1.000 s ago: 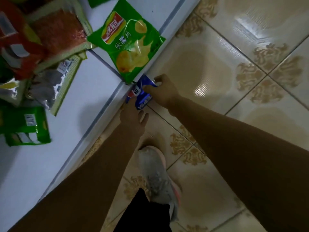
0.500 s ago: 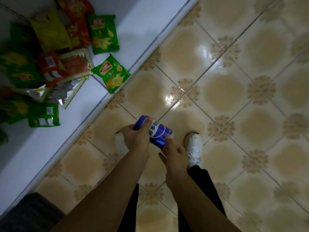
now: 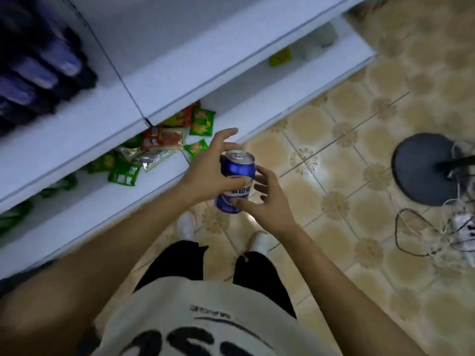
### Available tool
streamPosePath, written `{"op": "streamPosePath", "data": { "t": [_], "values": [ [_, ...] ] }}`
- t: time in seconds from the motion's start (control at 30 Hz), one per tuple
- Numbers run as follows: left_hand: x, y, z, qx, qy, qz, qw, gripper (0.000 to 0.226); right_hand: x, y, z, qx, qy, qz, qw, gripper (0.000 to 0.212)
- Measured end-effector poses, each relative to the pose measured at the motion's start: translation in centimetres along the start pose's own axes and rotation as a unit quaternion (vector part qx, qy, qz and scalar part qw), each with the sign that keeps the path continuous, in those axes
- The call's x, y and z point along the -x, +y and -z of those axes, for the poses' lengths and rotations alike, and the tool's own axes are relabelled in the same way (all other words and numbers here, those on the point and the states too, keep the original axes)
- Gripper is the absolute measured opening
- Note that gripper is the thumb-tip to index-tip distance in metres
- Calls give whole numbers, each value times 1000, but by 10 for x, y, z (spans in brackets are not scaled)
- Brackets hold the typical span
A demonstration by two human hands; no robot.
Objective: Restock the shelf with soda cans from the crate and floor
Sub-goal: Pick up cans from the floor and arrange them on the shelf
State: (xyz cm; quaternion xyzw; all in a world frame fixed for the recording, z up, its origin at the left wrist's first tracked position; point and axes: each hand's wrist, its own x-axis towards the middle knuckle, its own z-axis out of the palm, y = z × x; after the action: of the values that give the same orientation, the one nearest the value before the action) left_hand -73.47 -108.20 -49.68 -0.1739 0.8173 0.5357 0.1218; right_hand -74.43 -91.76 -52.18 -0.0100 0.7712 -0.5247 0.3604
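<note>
A blue soda can [image 3: 238, 168] with white lettering is upright at waist height, silver top towards me, over the tiled floor next to the white shelf unit [image 3: 180, 73]. My left hand [image 3: 205, 173] grips it from the left, thumb across its front and forefinger sticking up past the rim. My right hand [image 3: 268, 201] holds the can's lower end, thumb on the bottom part and fingers along the right side.
Blurred dark blue drinks [image 3: 38, 68] fill the upper shelf at left. Snack bags [image 3: 164, 140] lie on the bottom shelf. A black round stand base [image 3: 424, 168], loose cables [image 3: 421, 235] and a white shoe [image 3: 462, 227] sit on the floor at right.
I have risen from crouching at the floor to standing. The can came up from beside the bottom shelf edge to waist height and now stands upright between both hands.
</note>
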Motion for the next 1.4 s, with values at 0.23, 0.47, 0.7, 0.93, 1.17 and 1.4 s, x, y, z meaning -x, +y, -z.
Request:
{"op": "streamPosePath", "data": {
  "t": [0.23,0.47,0.7,0.93,1.17,1.4],
  "values": [
    [74,111,51,20,68,-110,991,75,53,-103,22,-54,-71,177,980,75],
    [139,134,70,564,264,36,782,41,77,-194,34,-12,-90,273,958,76],
    [175,146,98,758,184,29,625,65,85,-280,-3,46,-157,358,919,76],
    [180,173,206,763,204,-73,608,57,75,-372,-86,62,-166,446,878,82],
    [150,166,342,457,347,-118,811,47,36,-484,-161,73,-97,492,862,73],
    [131,117,419,-409,329,9,851,95,-53,-522,-217,136,-23,443,886,84]
  ]
}}
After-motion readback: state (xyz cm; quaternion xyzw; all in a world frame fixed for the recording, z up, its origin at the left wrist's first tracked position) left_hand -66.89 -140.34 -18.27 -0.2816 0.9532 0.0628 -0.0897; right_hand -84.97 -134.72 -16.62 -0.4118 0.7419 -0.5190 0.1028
